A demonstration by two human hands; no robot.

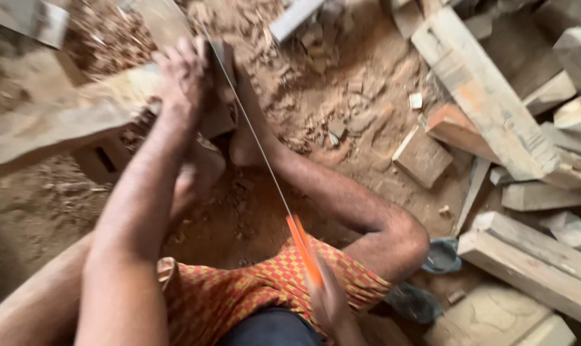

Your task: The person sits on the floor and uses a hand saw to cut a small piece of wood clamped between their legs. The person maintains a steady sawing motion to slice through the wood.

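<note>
My left hand (185,74) presses down on a pale wooden plank (53,122) that runs off to the left over the dirt floor. My right hand (332,301), blurred by motion, grips the orange handle (303,250) of a thin-bladed saw. Its blade (252,134) runs up and left to the plank, just right of my left hand. My bare feet (197,176) rest under and beside the plank's end. I sit on the ground in orange checked shorts (239,288).
Sawn wooden beams and blocks (489,96) are piled along the right side. Wood chips and sawdust (342,102) cover the earth ahead. A dark sandal (441,256) lies by my right knee. Another block (101,160) sits under the plank.
</note>
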